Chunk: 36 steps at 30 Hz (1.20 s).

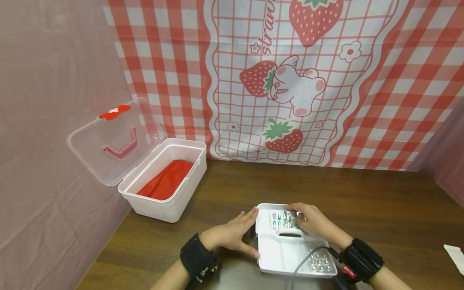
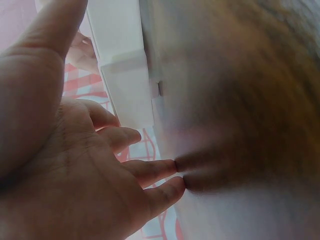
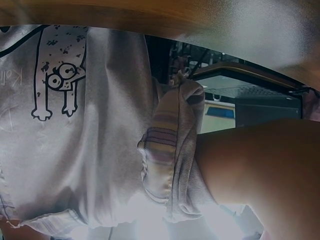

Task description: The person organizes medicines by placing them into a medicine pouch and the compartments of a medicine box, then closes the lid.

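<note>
Capsule pack (image 1: pixel 280 220) runs leftward from the right grip (image 1: pixel 313 220), perhaps pinched, I cannot tell; left grip (image 1: pixel 232 234) spreads at white case's (image 1: pixel 277 255) left edge.

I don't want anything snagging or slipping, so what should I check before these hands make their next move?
1. Left hand beside the white tray: ok, at its left edge, fingers spread.
2. Green-capsule pack inside the tray: ok, in the far section, partly covered by the right hand.
3. Right hand's grip on that pack: cannot tell; its fingertips are partly hidden, and the right wrist view looks elsewhere.
4. Silver-looking pack inside the tray: ok, in the near right section.
5. Cable out of the way: not ok, it passes across the tray in the head view.
6. Box lid open: ok, tilted back.
</note>
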Available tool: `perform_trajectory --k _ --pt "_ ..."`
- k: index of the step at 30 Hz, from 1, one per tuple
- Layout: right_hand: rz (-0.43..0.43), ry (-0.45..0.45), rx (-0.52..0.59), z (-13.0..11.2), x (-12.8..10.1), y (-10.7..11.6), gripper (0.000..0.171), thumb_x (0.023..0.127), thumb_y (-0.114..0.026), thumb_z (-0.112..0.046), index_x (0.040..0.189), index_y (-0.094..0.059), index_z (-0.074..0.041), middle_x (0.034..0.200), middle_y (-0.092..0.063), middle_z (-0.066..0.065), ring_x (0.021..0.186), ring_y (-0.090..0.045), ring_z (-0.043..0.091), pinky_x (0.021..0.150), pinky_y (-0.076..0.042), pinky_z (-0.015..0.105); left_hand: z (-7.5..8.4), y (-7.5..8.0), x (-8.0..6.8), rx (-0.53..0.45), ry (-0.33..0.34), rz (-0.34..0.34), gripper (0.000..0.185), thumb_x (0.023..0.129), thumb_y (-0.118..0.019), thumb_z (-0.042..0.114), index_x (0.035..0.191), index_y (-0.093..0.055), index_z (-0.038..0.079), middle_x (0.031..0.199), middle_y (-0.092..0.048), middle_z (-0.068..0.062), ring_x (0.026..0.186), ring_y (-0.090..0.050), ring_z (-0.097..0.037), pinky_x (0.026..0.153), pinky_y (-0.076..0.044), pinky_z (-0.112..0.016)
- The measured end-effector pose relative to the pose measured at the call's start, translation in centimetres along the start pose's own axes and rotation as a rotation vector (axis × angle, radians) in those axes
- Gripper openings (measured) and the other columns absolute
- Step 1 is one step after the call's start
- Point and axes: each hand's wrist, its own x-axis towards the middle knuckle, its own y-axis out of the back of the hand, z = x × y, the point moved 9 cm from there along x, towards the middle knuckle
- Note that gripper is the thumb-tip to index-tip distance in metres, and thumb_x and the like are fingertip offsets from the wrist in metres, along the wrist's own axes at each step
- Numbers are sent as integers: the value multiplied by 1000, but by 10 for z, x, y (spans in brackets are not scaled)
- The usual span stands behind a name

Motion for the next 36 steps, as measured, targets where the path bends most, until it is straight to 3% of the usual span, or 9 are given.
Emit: perform_trajectory --k 6,12,18,27,36 --pt "-28 -16 31 1 -3 -1 30 81 -59 3 111 -61 0 105 -66 14 101 -60 32 86 -45 49 2 0 1 6 -8 5 112 72 -70 50 146 -1 3 154 0 -12 140 -6 -34 113 -12 -43" --pt "7 58 8 -6 -10 8 27 82 -59 3 109 -60 1 100 -67 13 94 -62 31 79 -49 47 3 1 1 0 -9 6 112 72 -70 49 146 -1 3 154 0 -13 140 -6 -33 113 -11 -43" --pt "29 43 7 -8 -21 16 27 82 -60 3 108 -60 -1 102 -66 10 93 -63 27 78 -50 43 3 1 1 7 -1 8 112 72 -69 51 146 -1 3 154 0 -13 140 -6 -34 113 -11 -44" --pt "146 45 -67 -10 -41 40 29 78 -63 8 105 -61 -1 100 -67 11 89 -64 25 71 -52 39 0 1 0 5 22 2 112 72 -69 52 147 0 5 154 1 -12 140 -5 -34 113 -12 -44" --pt "268 -12 -147 11 -70 68 28 76 -67 3 102 -64 -5 99 -67 5 92 -62 22 72 -52 36 0 1 -2 -20 26 -3 111 72 -69 52 147 0 5 154 1 -9 141 -4 -32 113 -11 -45"
